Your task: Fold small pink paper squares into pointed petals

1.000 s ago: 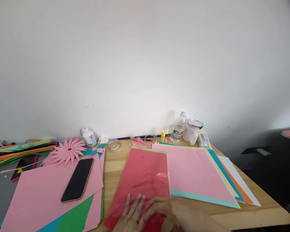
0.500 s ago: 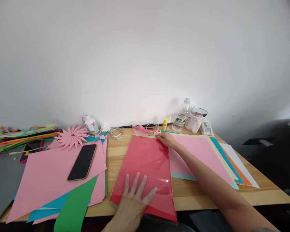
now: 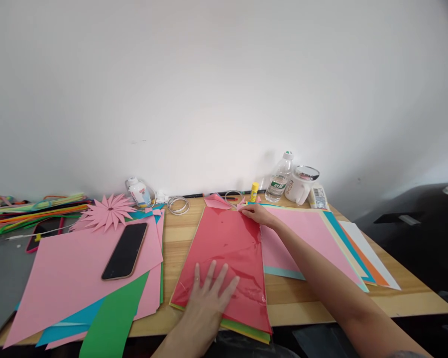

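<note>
the left hand (image 3: pixel 205 303) lay spread wide on the red paper packet (image 3: pixel 227 248); the right hand (image 3: pixel 257 215) pinched its one o'clock edge, near the glue stick (image 3: pixel 254 192).

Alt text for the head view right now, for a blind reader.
Left hand spread flat on a red sheet, right hand at its far edge, on a wooden table between a phone on pink paper and overlapping coloured sheets.
</note>
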`<control>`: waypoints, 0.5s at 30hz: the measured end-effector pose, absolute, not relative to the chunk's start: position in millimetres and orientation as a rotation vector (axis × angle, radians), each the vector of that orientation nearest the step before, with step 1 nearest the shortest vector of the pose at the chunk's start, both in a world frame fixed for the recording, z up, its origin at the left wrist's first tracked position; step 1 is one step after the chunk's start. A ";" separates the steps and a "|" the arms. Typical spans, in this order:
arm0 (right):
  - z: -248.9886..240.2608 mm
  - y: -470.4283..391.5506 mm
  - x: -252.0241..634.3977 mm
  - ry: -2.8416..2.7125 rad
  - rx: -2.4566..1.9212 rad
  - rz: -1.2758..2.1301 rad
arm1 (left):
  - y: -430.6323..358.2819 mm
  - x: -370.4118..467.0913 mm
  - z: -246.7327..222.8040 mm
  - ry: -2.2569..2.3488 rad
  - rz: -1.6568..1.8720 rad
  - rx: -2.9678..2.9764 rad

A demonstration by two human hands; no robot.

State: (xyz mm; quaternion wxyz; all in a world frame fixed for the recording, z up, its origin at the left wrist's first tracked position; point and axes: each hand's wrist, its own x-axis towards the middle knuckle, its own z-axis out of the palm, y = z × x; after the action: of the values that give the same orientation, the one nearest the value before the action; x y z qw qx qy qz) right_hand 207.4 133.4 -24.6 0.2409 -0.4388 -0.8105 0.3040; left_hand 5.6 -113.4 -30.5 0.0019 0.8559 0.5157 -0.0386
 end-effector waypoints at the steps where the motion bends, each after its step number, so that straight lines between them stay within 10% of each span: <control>1: -23.9 132.1 207.3 -2.235 -1.176 0.814 | -113.0 5.6 -31.2 1.620 -0.089 2.707; 15: 8.3 -61.3 254.4 -2.643 -0.421 0.509 | -184.5 -77.9 -9.5 1.394 0.656 3.047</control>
State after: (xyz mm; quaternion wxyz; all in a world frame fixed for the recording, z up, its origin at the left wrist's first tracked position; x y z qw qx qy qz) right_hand 254.4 -61.3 8.3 0.2071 -0.1513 -0.9491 0.1827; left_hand -77.9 -184.5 -9.5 -0.1360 0.8841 0.4045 0.1905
